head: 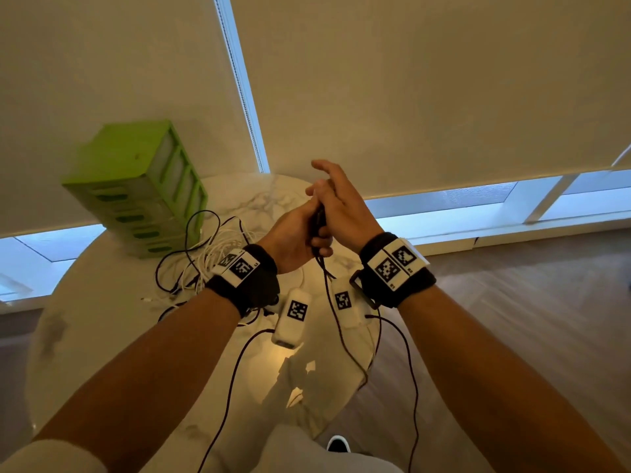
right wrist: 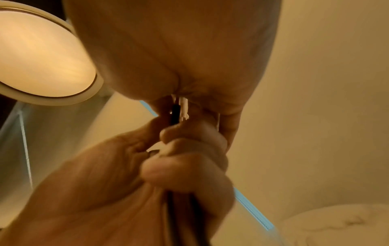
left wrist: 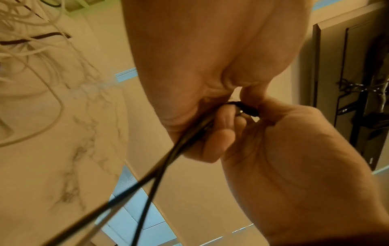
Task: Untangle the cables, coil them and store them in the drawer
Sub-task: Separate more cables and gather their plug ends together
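Both hands are raised together above the round marble table (head: 102, 319). My left hand (head: 293, 233) has its fingers curled round a black cable (head: 327, 281), whose strands hang from the fist toward the table edge. My right hand (head: 341, 203) presses against the left and pinches the same cable at the top, its other fingers stretched upward. In the left wrist view the doubled black cable (left wrist: 160, 168) runs out from under the curled fingertips (left wrist: 221, 143). The right wrist view shows the cable (right wrist: 174, 114) between the two hands. A tangle of white and black cables (head: 205, 254) lies on the table.
A green drawer unit (head: 143, 186) with several shut drawers stands at the table's back left, beside the tangle. White wrist cameras (head: 295, 315) with thin black leads hang below my wrists. Roller blinds cover the windows behind. Wooden floor lies to the right.
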The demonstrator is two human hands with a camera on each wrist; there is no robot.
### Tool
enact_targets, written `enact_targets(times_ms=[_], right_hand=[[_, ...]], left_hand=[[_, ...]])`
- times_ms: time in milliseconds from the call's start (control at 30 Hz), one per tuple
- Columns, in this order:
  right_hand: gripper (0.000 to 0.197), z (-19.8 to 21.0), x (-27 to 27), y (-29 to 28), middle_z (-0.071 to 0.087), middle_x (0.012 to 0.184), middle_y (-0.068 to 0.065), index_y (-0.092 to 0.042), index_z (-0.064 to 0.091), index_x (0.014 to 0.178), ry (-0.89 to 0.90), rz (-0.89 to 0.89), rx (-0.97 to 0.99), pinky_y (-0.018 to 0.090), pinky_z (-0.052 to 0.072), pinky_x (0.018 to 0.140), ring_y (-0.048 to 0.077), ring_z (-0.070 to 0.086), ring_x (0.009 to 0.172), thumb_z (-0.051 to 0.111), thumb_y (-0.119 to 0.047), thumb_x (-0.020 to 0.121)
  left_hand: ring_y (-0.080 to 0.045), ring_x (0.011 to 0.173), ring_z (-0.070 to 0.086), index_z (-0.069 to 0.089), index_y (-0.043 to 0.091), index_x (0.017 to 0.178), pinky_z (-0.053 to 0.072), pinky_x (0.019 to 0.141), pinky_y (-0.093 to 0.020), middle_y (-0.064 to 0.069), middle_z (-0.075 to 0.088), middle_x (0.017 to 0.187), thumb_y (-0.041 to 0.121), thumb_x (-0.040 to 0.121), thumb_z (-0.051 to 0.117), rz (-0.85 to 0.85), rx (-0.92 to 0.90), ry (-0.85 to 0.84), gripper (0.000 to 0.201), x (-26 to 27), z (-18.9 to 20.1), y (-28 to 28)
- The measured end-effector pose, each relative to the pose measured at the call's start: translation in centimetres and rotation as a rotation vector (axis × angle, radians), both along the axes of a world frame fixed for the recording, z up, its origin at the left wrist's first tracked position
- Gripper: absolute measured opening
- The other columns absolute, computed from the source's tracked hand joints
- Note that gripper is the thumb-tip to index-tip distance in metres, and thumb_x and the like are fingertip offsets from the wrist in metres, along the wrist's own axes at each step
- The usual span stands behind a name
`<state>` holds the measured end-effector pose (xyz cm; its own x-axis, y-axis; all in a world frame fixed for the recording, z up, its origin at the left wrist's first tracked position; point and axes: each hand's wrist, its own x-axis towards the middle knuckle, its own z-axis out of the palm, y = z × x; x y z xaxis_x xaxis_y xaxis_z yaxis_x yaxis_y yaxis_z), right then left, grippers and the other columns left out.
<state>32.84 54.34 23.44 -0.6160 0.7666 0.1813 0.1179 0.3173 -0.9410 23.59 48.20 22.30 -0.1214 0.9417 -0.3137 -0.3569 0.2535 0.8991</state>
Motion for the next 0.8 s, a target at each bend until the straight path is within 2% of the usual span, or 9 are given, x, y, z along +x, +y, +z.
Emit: enact_targets(times_ms=[100,167,233,300,367,467,600,700,800], right_hand=[[0.028,0.3,-0.4,0.4,0.061,0.104,-0.003,-0.017,0.058,0.112,-0.006,-0.046,0.120,0.035,0.050,0.089,0.012,0.058,0.099,0.033,-0.023,0.102],[0.029,0.6,-0.4,0.4,0.062,0.106,0.000,-0.014,0.059,0.110,-0.022,-0.056,0.153,0.039,0.049,0.092,0.015,0.058,0.100,0.033,-0.023,0.102],[0.032,0.8,-0.3,0.3,0.062,0.115,0.003,-0.012,0.057,0.118,-0.026,-0.050,0.172,0.039,0.046,0.096,0.017,0.057,0.107,0.033,-0.026,0.103],[0.036,1.2,-0.1,0.3,0.059,0.125,0.005,-0.013,0.050,0.130,-0.033,-0.042,0.183,0.035,0.043,0.101,0.018,0.054,0.115,0.033,-0.029,0.103],[0.034,1.4,0.1,0.5,0.061,0.119,0.005,-0.016,0.046,0.130,-0.035,-0.036,0.186,0.034,0.047,0.095,0.019,0.058,0.109,0.033,-0.031,0.103],[0.024,1.6,0.3,0.8,0.063,0.096,0.007,-0.013,0.043,0.113,-0.023,-0.028,0.174,0.039,0.053,0.080,0.021,0.062,0.086,0.033,-0.032,0.102],[0.027,1.7,0.3,0.9,0.062,0.090,0.007,-0.014,0.050,0.109,-0.010,0.001,0.158,0.042,0.053,0.076,0.021,0.060,0.078,0.029,-0.031,0.103],[0.029,1.4,0.3,1.3,0.062,0.092,0.007,-0.014,0.055,0.107,-0.023,0.010,0.182,0.039,0.050,0.078,0.022,0.060,0.083,0.030,-0.029,0.103],[0.032,1.0,0.5,1.7,0.063,0.093,0.008,-0.011,0.057,0.102,-0.052,0.049,0.186,0.039,0.048,0.080,0.022,0.058,0.085,0.031,-0.029,0.103]], left_hand=[[-0.008,0.045,0.029,0.053,0.015,0.087,0.028,0.044,-0.022,0.003,0.041,0.061,0.049,0.099,0.038,0.091,0.007,0.025,0.039,0.2,0.8,0.4],[-0.007,0.043,0.029,0.049,0.015,0.077,0.023,0.046,-0.023,0.004,0.040,0.056,0.039,0.102,0.039,0.148,0.011,0.108,0.037,0.5,1.3,0.7],[-0.008,0.042,0.028,0.045,0.015,0.074,0.021,0.046,-0.024,0.003,0.035,0.057,0.028,0.103,0.035,0.163,0.025,0.179,0.034,0.7,1.6,0.9],[-0.009,0.044,0.026,0.044,0.015,0.073,0.021,0.044,-0.024,0.002,0.031,0.056,0.027,0.103,0.034,0.141,0.030,0.196,0.033,0.7,1.7,1.1],[-0.010,0.046,0.024,0.043,0.016,0.071,0.023,0.044,-0.024,0.002,0.029,0.054,0.034,0.103,0.036,0.104,0.027,0.174,0.037,0.4,1.9,1.2],[-0.010,0.045,0.026,0.046,0.016,0.068,0.025,0.045,-0.024,0.003,0.028,0.053,0.047,0.101,0.036,0.064,0.032,0.129,0.046,0.1,2.5,1.3],[-0.009,0.046,0.027,0.052,0.015,0.079,0.028,0.047,-0.023,0.003,0.034,0.053,0.053,0.101,0.027,-0.007,0.057,0.044,0.051,-0.2,2.8,1.1],[-0.010,0.047,0.026,0.053,0.014,0.082,0.026,0.049,-0.024,0.001,0.039,0.057,0.052,0.101,0.025,-0.045,0.074,0.026,0.051,-0.5,2.8,0.8],[-0.010,0.049,0.024,0.050,0.014,0.082,0.026,0.050,-0.024,0.001,0.037,0.060,0.052,0.101,0.023,-0.103,0.078,-0.020,0.051,-0.8,2.7,0.4]])
